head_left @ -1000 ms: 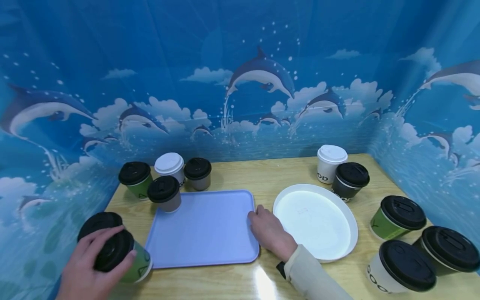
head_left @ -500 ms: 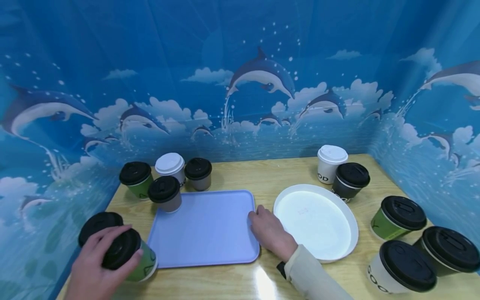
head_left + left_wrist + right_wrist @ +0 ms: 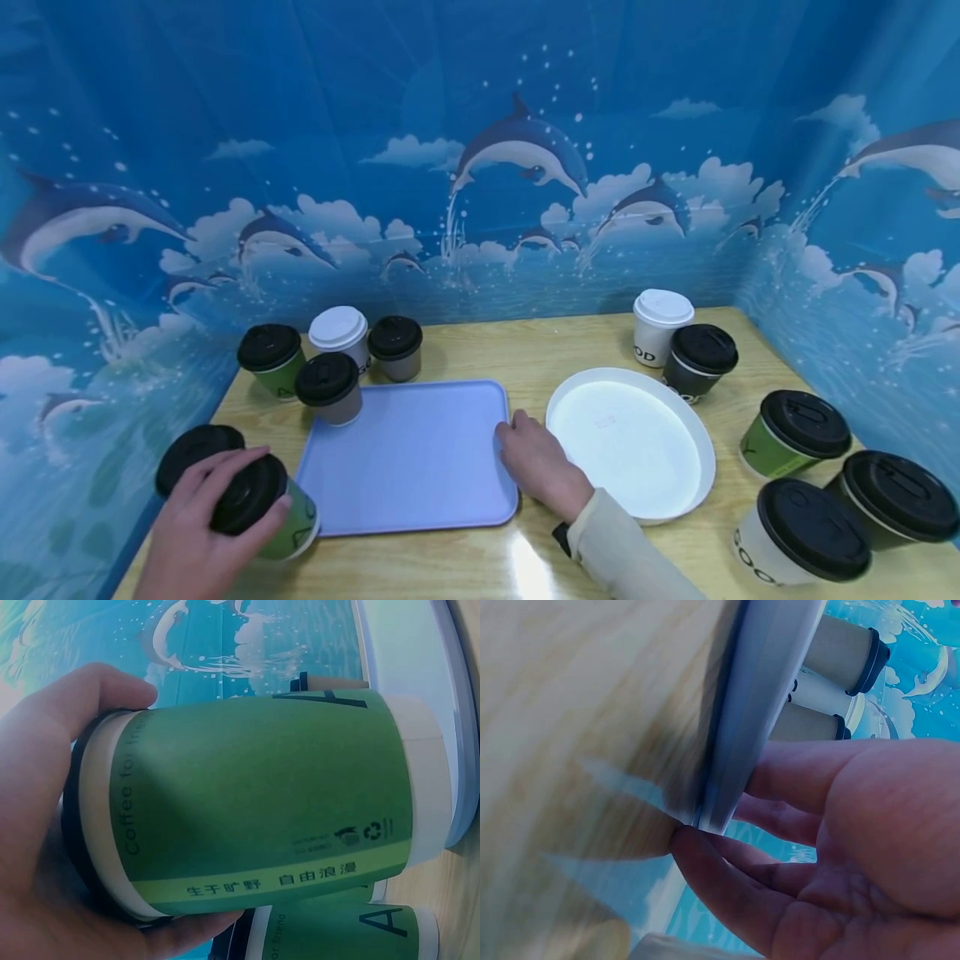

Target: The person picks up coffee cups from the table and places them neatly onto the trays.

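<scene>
My left hand (image 3: 206, 517) grips a green paper coffee cup (image 3: 288, 529) from above, thumb and fingers around its black lid. The cup tilts in view beside the near left corner of the lavender tray (image 3: 420, 475). In the left wrist view the cup's green sleeve (image 3: 262, 802) fills the middle; whether its base touches the table I cannot tell. My right hand (image 3: 540, 462) holds the tray's right edge, and in the right wrist view thumb and fingers (image 3: 727, 892) pinch about its rim. A small grey-brown cup (image 3: 341, 404) with a black lid stands on the tray's far left corner.
Behind my left hand is another black-lidded cup (image 3: 197, 450). A green cup (image 3: 277, 362), a white-lidded cup (image 3: 339, 332) and a grey-brown cup (image 3: 397, 354) stand beyond the tray. Right of it lies a round white tray (image 3: 705, 467), with several lidded cups (image 3: 795, 433) farther right.
My left hand has carried the green cup a little to the right, up to the tray's left edge. My right hand and the tray have stayed in place.
</scene>
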A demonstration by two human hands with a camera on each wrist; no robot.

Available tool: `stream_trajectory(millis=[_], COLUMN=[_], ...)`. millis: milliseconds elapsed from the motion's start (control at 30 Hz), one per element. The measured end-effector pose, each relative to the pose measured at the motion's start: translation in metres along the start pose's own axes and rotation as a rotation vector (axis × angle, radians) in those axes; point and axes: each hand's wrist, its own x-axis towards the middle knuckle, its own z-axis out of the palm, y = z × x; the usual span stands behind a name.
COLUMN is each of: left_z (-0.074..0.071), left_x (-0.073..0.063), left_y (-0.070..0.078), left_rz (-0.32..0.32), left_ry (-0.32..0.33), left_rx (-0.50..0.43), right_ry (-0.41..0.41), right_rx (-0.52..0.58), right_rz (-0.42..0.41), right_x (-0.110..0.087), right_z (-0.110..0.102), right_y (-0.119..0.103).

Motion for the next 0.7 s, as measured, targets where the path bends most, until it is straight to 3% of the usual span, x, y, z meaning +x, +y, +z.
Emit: stream_trajectory(millis=[233,700], left_z=[0.0012,0.0017], left_x=[0.0038,0.0092], left_y=[0.0031,0.0053], left_rz=[-0.03,-0.042], left_ry=[-0.062,-0.114], left_rx=[0.003,0.018], right_ry=[0.008,0.003], right_rx=[-0.01,-0.024], right_rz=[-0.012,-0.012], right_x=[0.0004,0.0013], right_z=[-0.0001,0.0007], right_y=[-0.0003,0.0004])
